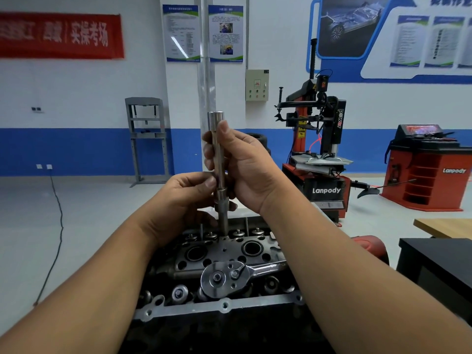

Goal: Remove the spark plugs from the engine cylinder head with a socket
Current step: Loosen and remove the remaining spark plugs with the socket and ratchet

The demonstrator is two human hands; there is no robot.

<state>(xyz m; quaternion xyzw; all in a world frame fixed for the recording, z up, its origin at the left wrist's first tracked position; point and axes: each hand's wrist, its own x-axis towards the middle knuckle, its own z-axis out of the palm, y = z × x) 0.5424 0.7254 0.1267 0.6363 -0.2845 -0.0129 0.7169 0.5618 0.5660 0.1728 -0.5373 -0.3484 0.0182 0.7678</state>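
A long steel socket with an extension bar [219, 159] stands upright above the engine cylinder head [224, 254]. My right hand [245, 169] grips its upper part, thumb near the top. Lower down, where the socket meets the bar, my left hand [189, 198] pinches it with thumb and fingers. The bar's bottom end reaches down to the far side of the head, between two round plug wells. A ratchet wrench [229, 277] lies flat on the head in front, held by neither hand. No spark plug shows.
The cylinder head sits on a dark stand right below me. A red tyre changer [316, 154] and a red wheel balancer [429, 172] stand at the right. A black cabinet [439, 267] is close by on the right. A grey press frame [148, 139] stands by the wall.
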